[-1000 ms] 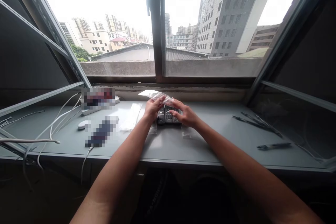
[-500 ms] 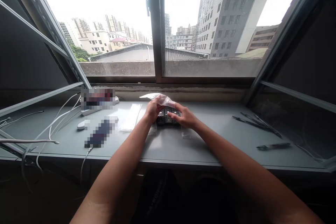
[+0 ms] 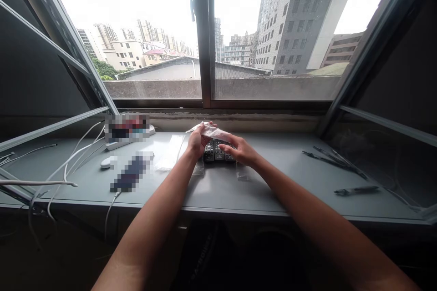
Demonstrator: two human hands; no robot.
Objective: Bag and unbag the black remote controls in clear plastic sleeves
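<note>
Grey desk (image 3: 218, 193), remotes (image 3: 219, 151) on top: I'd call this step handling the bag (image 3: 215, 132).
My left hand (image 3: 197, 142) grips it above the remotes' far ends; right hand (image 3: 245, 151), thumb spread, meets its other end, can't tell if pinching. Next move probably calls for a light two-handed hold.

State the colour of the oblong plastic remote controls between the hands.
The remote controls are black with pale markings; head view shows best.
</note>
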